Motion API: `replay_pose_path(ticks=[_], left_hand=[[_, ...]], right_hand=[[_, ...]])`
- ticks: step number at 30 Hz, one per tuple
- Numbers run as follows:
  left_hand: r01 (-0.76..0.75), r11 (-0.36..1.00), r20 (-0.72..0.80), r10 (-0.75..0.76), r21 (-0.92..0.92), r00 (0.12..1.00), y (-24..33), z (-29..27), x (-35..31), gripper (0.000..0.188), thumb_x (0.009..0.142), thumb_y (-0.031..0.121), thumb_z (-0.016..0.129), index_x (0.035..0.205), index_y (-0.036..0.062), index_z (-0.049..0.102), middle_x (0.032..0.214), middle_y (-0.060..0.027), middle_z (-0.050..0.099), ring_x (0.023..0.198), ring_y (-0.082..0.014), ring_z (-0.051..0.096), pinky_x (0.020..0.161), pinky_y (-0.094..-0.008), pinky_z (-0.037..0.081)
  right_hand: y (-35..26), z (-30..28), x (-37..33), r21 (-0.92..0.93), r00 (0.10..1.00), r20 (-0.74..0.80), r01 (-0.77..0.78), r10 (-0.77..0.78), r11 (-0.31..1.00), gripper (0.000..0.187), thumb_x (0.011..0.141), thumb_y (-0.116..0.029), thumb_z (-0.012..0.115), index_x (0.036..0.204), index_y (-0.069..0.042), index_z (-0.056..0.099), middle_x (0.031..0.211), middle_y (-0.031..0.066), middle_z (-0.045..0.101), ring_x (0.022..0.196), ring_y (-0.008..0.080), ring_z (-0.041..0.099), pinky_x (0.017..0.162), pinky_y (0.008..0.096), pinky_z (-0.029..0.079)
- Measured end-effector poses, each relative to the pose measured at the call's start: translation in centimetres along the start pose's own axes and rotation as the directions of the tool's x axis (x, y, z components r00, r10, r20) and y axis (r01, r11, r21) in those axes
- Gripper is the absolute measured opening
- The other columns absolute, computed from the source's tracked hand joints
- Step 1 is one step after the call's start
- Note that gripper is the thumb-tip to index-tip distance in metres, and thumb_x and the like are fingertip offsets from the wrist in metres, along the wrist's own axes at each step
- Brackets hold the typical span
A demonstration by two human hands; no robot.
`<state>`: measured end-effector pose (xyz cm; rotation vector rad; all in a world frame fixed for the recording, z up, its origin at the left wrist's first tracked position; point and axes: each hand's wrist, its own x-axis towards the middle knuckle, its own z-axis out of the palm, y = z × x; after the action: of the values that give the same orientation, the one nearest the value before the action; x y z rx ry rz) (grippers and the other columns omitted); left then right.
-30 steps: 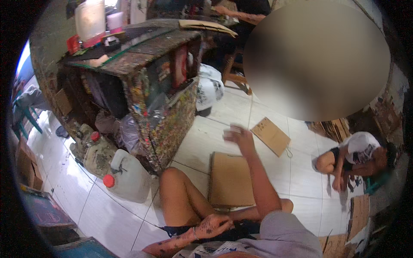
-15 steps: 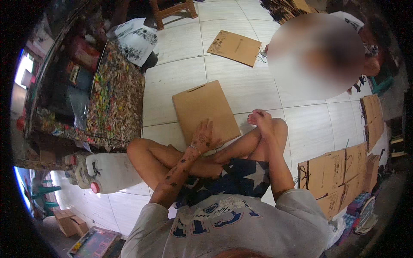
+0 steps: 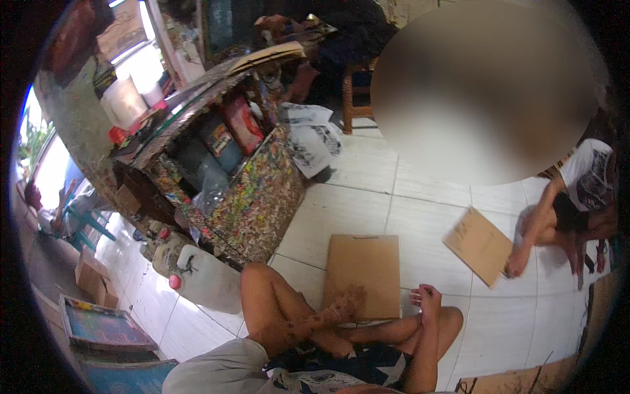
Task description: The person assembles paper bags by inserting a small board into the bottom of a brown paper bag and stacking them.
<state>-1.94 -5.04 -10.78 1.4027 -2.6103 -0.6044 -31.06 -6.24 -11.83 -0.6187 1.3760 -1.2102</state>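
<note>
A flat brown paper bag (image 3: 362, 269) with a slot-like handle opening along its far edge lies on the tiled floor in front of my crossed legs. My left hand (image 3: 346, 303) rests flat on its near part, fingers stretched out. Dark smudges mark that hand and forearm. To the right of the bag, my right hand (image 3: 427, 299) is raised above my knee with loosely bent fingers apart, and I see nothing held in it.
Another person's hand (image 3: 517, 262) holds a second brown bag (image 3: 480, 244) at the right. A paint-spattered cabinet (image 3: 262, 197) stands at the left, with plastic jugs (image 3: 209, 279) beside it. More brown bags (image 3: 525, 379) lie at the lower right.
My view has swung up and to the left, showing more of the cabinet. My left hand stays on the bag; the right stays raised beside it with its fingers somewhat more bent.
</note>
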Motion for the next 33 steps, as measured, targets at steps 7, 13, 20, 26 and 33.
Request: replay_pose_path(ticks=[7,13,20,26,33], left_hand=[[0.028,1.0,-0.028,-0.028,0.0,0.999,-0.4,0.1,-0.2,0.068,0.081,0.034,0.057,0.134,-0.001,0.034,0.138,-0.0225,0.036,0.125,-0.0421,0.036,0.1,-0.0565,0.031],[0.031,0.999,-0.04,-0.032,-0.008,0.999,-0.5,0.6,0.0,0.065,0.082,0.034,0.057,0.133,0.0,0.035,0.138,-0.0221,0.036,0.125,-0.0423,0.036,0.1,-0.0574,0.031],[0.03,1.0,-0.033,-0.03,-0.007,0.999,-0.5,1.0,-0.1,0.062,0.082,0.033,0.056,0.132,0.0011,0.037,0.137,-0.0216,0.037,0.125,-0.0426,0.036,0.099,-0.0584,0.031],[0.037,0.999,-0.029,-0.037,0.005,0.999,-0.7,1.1,-0.1,0.059,0.083,0.032,0.055,0.13,0.002,0.038,0.137,-0.0212,0.037,0.125,-0.0428,0.036,0.098,-0.0593,0.031],[0.038,0.999,-0.027,-0.038,0.016,0.999,-0.9,1.5,-0.2,0.056,0.083,0.031,0.054,0.129,0.0031,0.04,0.137,-0.0208,0.038,0.125,-0.043,0.036,0.097,-0.0603,0.031]], right_hand=[[0.5,0.0,0.3,0.037,1.0,-0.007,-0.001,0.001,0.999,0.022,0.088,-0.012,0.056,0.104,0.003,0.054,0.085,0.0159,0.065,0.067,0.0229,0.065,0.057,0.0319,0.054],[-0.2,0.2,-0.3,0.039,1.0,-0.01,0.005,-0.004,0.999,0.018,0.089,-0.013,0.055,0.101,0.001,0.055,0.084,0.0148,0.065,0.066,0.0219,0.064,0.056,0.0315,0.054],[-0.3,0.2,-0.4,-0.014,1.0,-0.022,0.001,-0.002,1.0,0.017,0.09,-0.013,0.055,0.101,0.0,0.056,0.084,0.0129,0.065,0.067,0.0212,0.064,0.055,0.0301,0.053],[0.0,0.1,-0.2,-0.008,1.0,-0.01,0.025,-0.025,1.0,0.017,0.09,-0.012,0.054,0.101,0.002,0.056,0.085,0.0135,0.064,0.067,0.0217,0.064,0.056,0.0307,0.053],[0.3,-0.1,-0.1,0.014,0.999,-0.004,0.032,-0.032,0.999,0.018,0.09,-0.011,0.054,0.102,0.002,0.055,0.085,0.0145,0.064,0.067,0.0221,0.064,0.056,0.0313,0.053]])
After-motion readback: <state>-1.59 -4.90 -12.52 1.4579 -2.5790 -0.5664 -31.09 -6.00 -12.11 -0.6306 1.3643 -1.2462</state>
